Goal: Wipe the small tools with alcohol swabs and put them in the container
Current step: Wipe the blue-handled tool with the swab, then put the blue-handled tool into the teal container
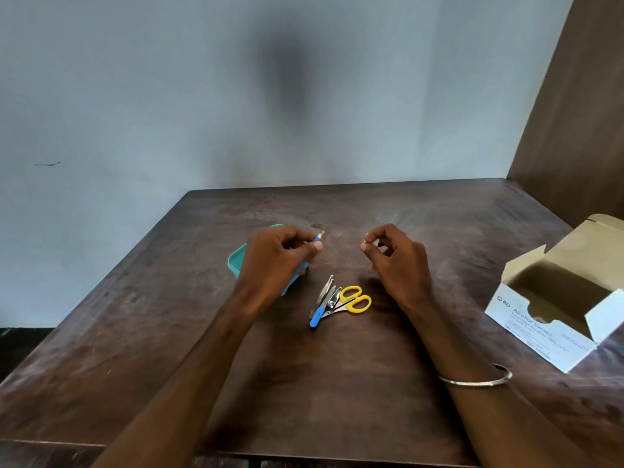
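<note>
Blue-handled tool [318,236] is being pinched in left hand [277,256] fingers above teal container [236,260]; right hand [393,256] fingers are gripping white swab [370,242]. Scissors [354,298], clipper and tweezers are lying on tabletop [320,383] between hands.

A blue-handled small tool with a metal tip [318,236] was held above the shallow teal plastic container [236,260], which lay mostly hidden. A small white swab [374,242] was pinched opposite. Nearer, yellow-handled scissors [354,299], a silver nail clipper [332,299], metal tweezers [325,290] and a second blue-handled tool [316,318] lay clustered, touching.
</note>
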